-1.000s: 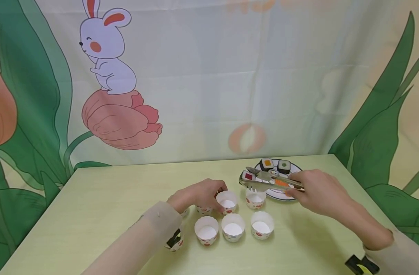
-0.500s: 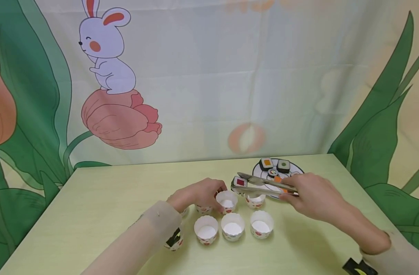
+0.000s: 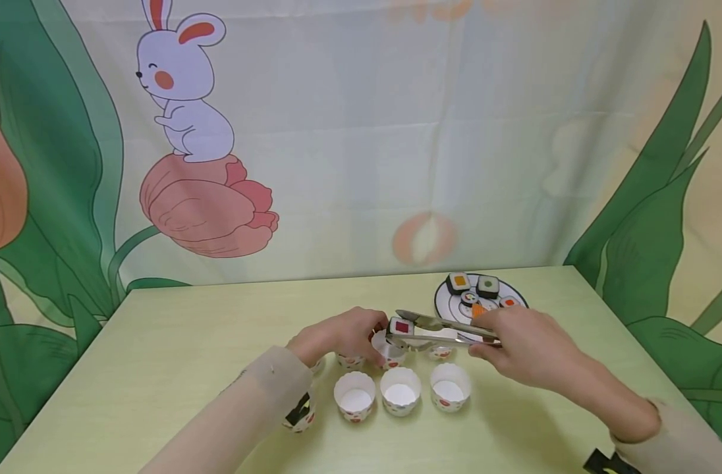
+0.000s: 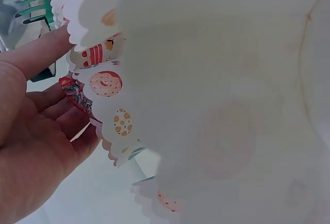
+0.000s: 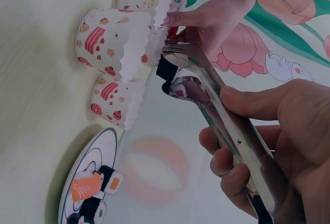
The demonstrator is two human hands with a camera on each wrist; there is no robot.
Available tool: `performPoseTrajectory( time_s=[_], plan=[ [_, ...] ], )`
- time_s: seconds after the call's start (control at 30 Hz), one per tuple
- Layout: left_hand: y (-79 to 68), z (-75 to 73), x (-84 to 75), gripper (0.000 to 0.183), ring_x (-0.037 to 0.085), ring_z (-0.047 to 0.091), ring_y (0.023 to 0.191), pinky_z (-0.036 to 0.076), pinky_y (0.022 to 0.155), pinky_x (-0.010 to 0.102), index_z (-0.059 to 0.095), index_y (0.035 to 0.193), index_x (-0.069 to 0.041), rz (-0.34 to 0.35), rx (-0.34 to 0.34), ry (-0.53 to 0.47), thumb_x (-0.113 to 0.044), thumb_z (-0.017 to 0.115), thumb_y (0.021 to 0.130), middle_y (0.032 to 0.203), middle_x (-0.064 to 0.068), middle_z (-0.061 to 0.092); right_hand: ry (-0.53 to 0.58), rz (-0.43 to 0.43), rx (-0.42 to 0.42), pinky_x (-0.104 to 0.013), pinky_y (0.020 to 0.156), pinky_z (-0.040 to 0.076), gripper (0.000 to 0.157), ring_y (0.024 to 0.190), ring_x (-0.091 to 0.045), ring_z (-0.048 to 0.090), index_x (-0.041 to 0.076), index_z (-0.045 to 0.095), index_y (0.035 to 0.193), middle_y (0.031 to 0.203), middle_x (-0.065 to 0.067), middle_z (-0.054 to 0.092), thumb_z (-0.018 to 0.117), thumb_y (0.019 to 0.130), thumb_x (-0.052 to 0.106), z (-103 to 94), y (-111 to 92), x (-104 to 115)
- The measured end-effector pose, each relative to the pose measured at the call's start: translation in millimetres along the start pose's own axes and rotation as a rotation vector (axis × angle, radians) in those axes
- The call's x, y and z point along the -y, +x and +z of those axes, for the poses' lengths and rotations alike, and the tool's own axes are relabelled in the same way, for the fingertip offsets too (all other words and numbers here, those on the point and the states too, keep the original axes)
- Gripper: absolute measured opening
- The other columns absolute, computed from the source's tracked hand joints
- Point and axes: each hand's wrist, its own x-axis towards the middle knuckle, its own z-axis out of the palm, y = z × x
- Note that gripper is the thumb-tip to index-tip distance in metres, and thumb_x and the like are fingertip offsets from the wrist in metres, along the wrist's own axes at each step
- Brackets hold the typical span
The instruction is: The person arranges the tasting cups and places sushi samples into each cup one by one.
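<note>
My right hand (image 3: 533, 339) grips metal tongs (image 3: 432, 322), whose fork-like tips pinch a sushi roll piece (image 3: 401, 326) with a dark wrap and red centre. The piece is over a white paper baking cup (image 3: 392, 360) in the back row. My left hand (image 3: 352, 336) holds that cup at its left side, thumb in front and fingers behind. In the left wrist view, printed cups (image 4: 105, 84) fill much of the picture, and a red, crinkled thing (image 4: 77, 97) shows by the fingers. From the right wrist, the tongs (image 5: 227, 115) reach toward the left hand (image 5: 206, 28).
Three cups stand in front, such as the middle one (image 3: 400, 393); another (image 3: 441, 353) is right of the held cup. More are partly hidden by my left hand and sleeve. A round plate (image 3: 441, 306) with several sushi pieces sits at the back right, before a printed curtain (image 3: 337, 131).
My right hand has moved left with the tongs, carrying the sushi roll piece from the plate's edge to above the held cup. The left hand has stayed in place.
</note>
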Motion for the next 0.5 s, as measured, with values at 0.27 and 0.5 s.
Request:
performPoseTrajectory(
  time_s=[0.27, 0.5],
  plan=[
    [-1.0, 0.9, 0.3, 0.04, 0.017, 0.056, 0.089, 0.049, 0.082, 0.035, 0.061, 0.113, -0.007, -0.002, 0.003, -0.011, -0.017, 0.087, 0.084, 0.107, 0.01, 0.065, 0.023, -0.019, 0.014, -0.03, 0.049, 0.041, 0.013, 0.063, -0.003, 0.051, 0.02, 0.072, 0.093, 0.077, 0.015, 0.062, 0.081, 0.09, 0.028, 4.5, 3.2, 4.6],
    [-2.0, 1.0, 0.4, 0.042, 0.016, 0.057, 0.091, 0.05, 0.085, 0.035, 0.061, 0.115, -0.007, -0.007, -0.004, -0.021, -0.017, 0.088, 0.084, 0.105, 0.002, 0.064, 0.016, -0.03, 0.008, -0.029, 0.048, 0.042, 0.012, 0.064, -0.001, 0.055, 0.021, 0.072, 0.091, 0.076, 0.014, 0.064, 0.081, 0.09, 0.028, 5.1, 5.4, 7.1]
  ],
)
